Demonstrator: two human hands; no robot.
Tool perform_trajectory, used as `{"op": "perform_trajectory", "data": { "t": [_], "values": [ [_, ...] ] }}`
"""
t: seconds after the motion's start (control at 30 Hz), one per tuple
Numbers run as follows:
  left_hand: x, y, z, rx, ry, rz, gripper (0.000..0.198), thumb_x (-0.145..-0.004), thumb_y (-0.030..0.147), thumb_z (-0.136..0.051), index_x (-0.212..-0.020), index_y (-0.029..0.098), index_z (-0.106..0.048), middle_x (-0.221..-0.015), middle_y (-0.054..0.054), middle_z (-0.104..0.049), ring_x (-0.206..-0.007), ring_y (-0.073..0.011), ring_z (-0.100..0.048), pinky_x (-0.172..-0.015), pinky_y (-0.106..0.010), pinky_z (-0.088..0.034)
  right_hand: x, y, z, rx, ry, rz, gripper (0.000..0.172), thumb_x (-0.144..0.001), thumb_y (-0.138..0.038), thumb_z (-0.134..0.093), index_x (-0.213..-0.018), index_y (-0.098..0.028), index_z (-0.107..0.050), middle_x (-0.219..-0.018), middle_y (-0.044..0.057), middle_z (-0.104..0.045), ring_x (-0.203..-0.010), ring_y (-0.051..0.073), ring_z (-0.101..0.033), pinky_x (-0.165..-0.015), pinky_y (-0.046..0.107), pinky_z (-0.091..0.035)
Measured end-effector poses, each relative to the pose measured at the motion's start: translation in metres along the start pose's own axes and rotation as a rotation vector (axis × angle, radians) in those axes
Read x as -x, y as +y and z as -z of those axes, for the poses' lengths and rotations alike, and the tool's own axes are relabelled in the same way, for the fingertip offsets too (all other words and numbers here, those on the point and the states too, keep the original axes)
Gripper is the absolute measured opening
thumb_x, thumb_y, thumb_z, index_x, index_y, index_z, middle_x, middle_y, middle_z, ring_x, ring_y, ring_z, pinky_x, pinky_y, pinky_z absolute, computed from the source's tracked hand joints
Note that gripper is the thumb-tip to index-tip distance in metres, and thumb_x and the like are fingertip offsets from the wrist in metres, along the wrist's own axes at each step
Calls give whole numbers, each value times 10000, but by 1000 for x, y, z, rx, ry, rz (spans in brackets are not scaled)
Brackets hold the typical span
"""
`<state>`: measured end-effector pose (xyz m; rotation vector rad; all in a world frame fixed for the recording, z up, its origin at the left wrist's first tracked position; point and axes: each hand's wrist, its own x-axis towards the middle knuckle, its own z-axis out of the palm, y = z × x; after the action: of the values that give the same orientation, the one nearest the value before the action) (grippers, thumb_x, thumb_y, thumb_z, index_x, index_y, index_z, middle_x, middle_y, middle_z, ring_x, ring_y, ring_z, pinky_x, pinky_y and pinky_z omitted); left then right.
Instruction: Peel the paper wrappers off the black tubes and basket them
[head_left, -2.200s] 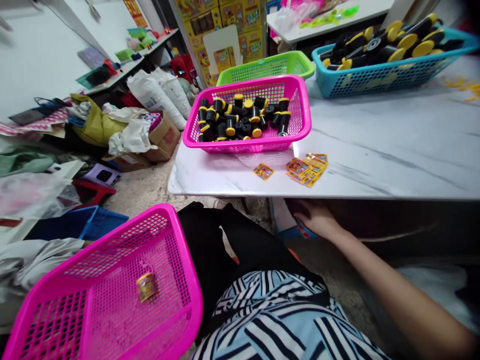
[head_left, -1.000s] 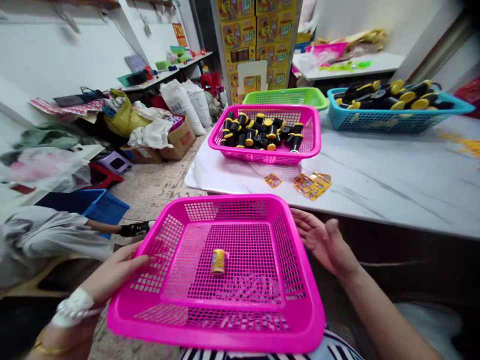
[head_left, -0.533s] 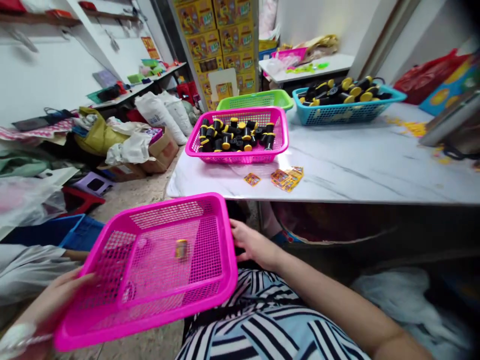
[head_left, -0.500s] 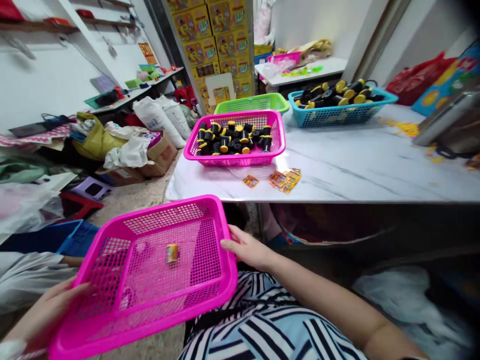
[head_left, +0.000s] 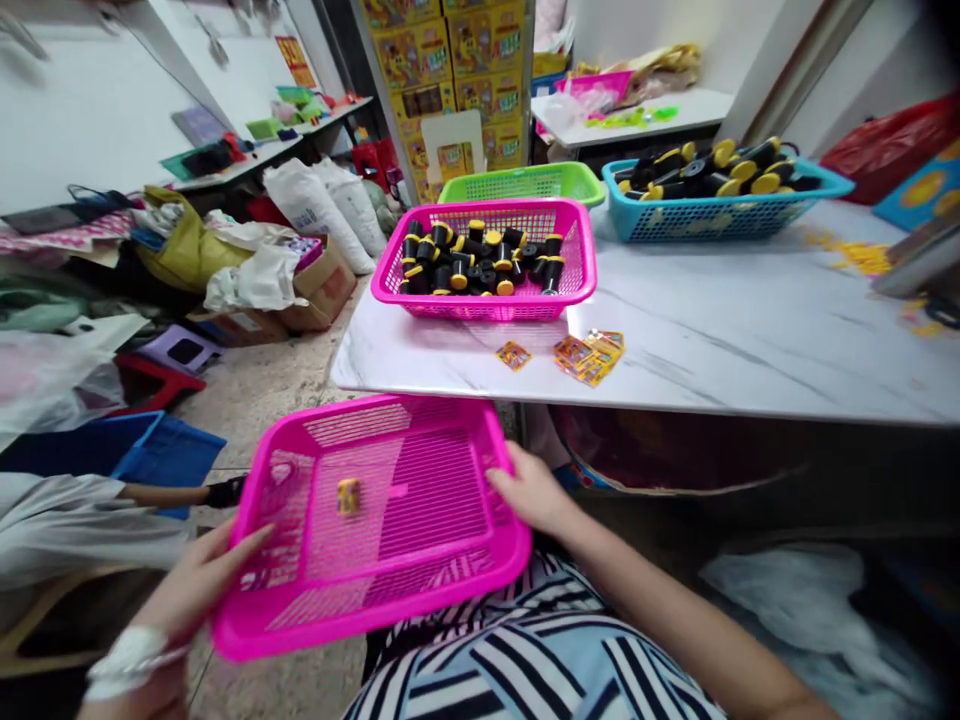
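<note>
A white marbled table [head_left: 712, 335] is spreading across the right half of the frame. Below its near edge, at lower centre, the person's hands are holding a large pink basket [head_left: 442, 485]; whether it is touching the table edge cannot be told from this angle.

On the table, a blue basket [head_left: 720, 220] is standing at upper right, heaped with black-and-yellow pieces [head_left: 705, 178]. A second pink basket [head_left: 487, 304] is sitting at upper centre, with smaller black pieces with yellow caps [head_left: 504, 262] covering most of its floor. A green basket [head_left: 517, 183] is showing partly behind it.

The left hand [head_left: 199, 575] is clasping the held basket's left side, thumb lying over the rim, the other fingers hidden underneath. The right hand [head_left: 532, 490] is pinching the right rim, thumb on top and fingers behind the wall.

Near the table's front edge, a few printed cards [head_left: 589, 357] are overlapping, and one single card [head_left: 514, 355] is lying just left of them. Smallest of all, a yellow roll [head_left: 348, 496], slightly blurred, is resting in the left part of the held basket.

The step in hand seems to be steadying that basket between both hands; any next move is probably calling for an even, level grip, since the roll looks free to slide.
</note>
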<state>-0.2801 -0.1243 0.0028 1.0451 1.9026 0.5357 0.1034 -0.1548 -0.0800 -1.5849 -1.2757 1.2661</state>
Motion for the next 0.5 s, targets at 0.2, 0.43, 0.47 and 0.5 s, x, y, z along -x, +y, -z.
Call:
{"op": "perform_trajectory", "data": {
  "t": [0.2,0.43,0.47,0.5],
  "values": [
    [-16,51,-108,113,-362,-153,645,-709,527,-804,-1194,123,-671,-995,-139,-793,-868,-302,-766,-790,-403,-634,15,39,117,62,254,-73,391,-874,-488,-542,-1122,-211,-665,-939,55,-771,-854,262,-711,-771,343,-549],
    [-29,75,-139,-10,-481,-56,549,-715,486,-780,-1102,101,-721,-993,-154,-785,-914,-323,-746,-798,-419,-621,23,80,134,176,404,-209,448,-882,-568,-442,-1024,-218,-683,-908,116,-787,-904,330,-745,-821,396,-557],
    [-32,78,-139,-46,-504,-50,520,-722,476,-770,-1078,98,-728,-981,-154,-787,-908,-326,-747,-807,-423,-619,22,85,132,181,398,-216,463,-889,-571,-436,-1065,-217,-677,-964,125,-789,-961,332,-743,-849,398,-558],
    [-36,81,-140,-88,-521,-59,499,-731,470,-755,-1060,95,-734,-979,-156,-788,-912,-334,-747,-815,-427,-615,20,89,130,194,393,-218,481,-897,-572,-425,-1112,-215,-667,-1032,134,-786,-1031,332,-733,-882,399,-556]
  ]
}}
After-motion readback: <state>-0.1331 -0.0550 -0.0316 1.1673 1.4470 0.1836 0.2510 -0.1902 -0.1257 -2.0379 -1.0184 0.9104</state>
